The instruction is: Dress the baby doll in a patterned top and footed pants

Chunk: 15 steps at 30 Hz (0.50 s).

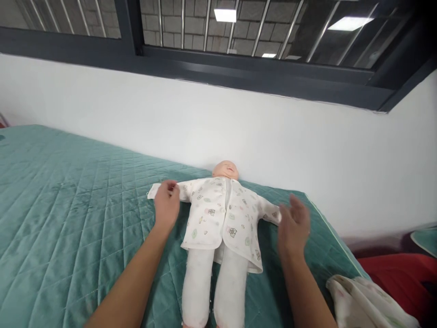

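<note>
Doll (220, 218), one: laid face up on a green quilted cover (85, 218), head against or close to a white wall (153, 109); head smooth, rounded, pale pink. Jacket (206, 218): thin white cloth, small printed motifs in green, pink and grey, curved front edges parted at the hem, sleeves spread to both sides. Trousers (196, 287): plain white, soft, tubular. Cover: velvety, stitched in diamonds, light-edged at the right.

Left hand (167, 193): fingers bent over one sleeve, whose white end juts out beyond it. Right hand (294, 218): at the cuff of the other sleeve, fingers blurred. Whether either hand is closed on the cloth cannot be told.

Surroundings: dark window frame (239, 73), metal bars (208, 23) and blockwork behind the glass; crumpled pale printed cloth (365, 300), lower right, beside a red object (392, 273).

Obscured: doll's feet, cut off by the lower edge; doll's hands, out of sight; crumpled cloth, cropped below; red object, only partly shown.
</note>
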Each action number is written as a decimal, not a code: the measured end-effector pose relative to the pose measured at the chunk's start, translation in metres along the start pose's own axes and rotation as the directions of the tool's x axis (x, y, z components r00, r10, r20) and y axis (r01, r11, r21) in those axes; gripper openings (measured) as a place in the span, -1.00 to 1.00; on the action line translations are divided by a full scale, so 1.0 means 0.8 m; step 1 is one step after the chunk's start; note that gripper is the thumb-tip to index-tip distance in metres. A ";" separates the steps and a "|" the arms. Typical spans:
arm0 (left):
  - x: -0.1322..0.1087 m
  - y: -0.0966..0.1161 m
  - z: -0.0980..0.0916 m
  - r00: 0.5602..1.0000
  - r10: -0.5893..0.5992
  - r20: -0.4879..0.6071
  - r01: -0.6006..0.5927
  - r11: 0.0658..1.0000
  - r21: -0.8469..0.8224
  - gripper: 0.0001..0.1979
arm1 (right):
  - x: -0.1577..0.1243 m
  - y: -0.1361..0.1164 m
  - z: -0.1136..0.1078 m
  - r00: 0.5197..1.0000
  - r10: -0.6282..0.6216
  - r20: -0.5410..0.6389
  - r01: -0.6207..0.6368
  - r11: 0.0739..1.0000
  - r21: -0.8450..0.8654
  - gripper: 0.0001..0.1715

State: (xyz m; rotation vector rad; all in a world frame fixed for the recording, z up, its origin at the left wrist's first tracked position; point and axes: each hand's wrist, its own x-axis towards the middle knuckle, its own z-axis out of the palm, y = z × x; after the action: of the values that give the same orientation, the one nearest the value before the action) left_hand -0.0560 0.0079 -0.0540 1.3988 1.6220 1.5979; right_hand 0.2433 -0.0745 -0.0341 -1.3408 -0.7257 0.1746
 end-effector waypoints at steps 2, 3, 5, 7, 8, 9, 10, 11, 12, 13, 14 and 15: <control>-0.005 0.005 0.005 0.980 -0.025 0.199 0.006 0.995 0.099 -0.83 | -0.022 -0.018 0.016 0.973 -0.011 0.231 0.040 0.991 -0.124 -0.50; -0.006 0.006 0.007 0.962 -0.039 0.269 -0.001 0.989 0.146 -0.78 | -0.029 -0.027 0.024 0.946 0.004 0.323 0.050 0.986 -0.159 -0.52; -0.008 0.008 0.010 0.929 -0.059 0.366 -0.020 0.978 0.207 -0.65 | -0.037 -0.043 0.042 0.883 0.026 0.469 0.084 0.974 -0.212 -0.57; -0.010 0.009 0.009 0.905 -0.062 0.421 -0.039 0.973 0.227 -0.54 | -0.034 -0.057 0.060 0.832 0.024 0.554 0.153 0.950 -0.272 -0.66; -0.011 0.011 0.008 0.895 -0.071 0.440 -0.033 0.974 0.223 -0.50 | -0.030 -0.061 0.069 0.816 0.023 0.578 0.192 0.932 -0.309 -0.67; -0.013 0.013 0.006 0.883 -0.090 0.461 -0.010 0.978 0.209 -0.48 | -0.026 -0.065 0.078 0.804 0.029 0.593 0.226 0.909 -0.351 -0.64; -0.015 0.016 0.004 0.864 -0.120 0.489 0.031 0.982 0.187 -0.46 | -0.021 -0.067 0.086 0.795 0.048 0.604 0.251 0.881 -0.400 -0.61; -0.017 0.019 0.002 0.837 -0.158 0.524 0.088 0.984 0.157 -0.45 | -0.016 -0.069 0.094 0.786 0.081 0.614 0.268 0.849 -0.455 -0.59; -0.018 0.023 -0.001 0.800 -0.200 0.565 0.158 0.980 0.122 -0.44 | -0.012 -0.069 0.101 0.775 0.118 0.621 0.284 0.812 -0.509 -0.58; -0.020 0.026 -0.003 0.756 -0.240 0.609 0.234 0.968 0.091 -0.42 | -0.009 -0.069 0.107 0.763 0.153 0.628 0.301 0.776 -0.554 -0.60; -0.021 0.029 -0.005 0.708 -0.275 0.650 0.307 0.949 0.067 -0.39 | -0.008 -0.069 0.112 0.753 0.179 0.633 0.316 0.745 -0.587 -0.63; -0.022 0.031 -0.007 0.663 -0.301 0.685 0.370 0.928 0.050 -0.37 | -0.007 -0.070 0.116 0.746 0.194 0.637 0.331 0.722 -0.607 -0.67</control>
State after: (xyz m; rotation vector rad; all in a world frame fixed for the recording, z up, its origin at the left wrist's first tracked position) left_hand -0.0458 -0.0147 -0.0356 1.3144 1.2235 0.7724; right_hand 0.1705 -0.0147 0.0199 -1.9998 -1.5827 0.3544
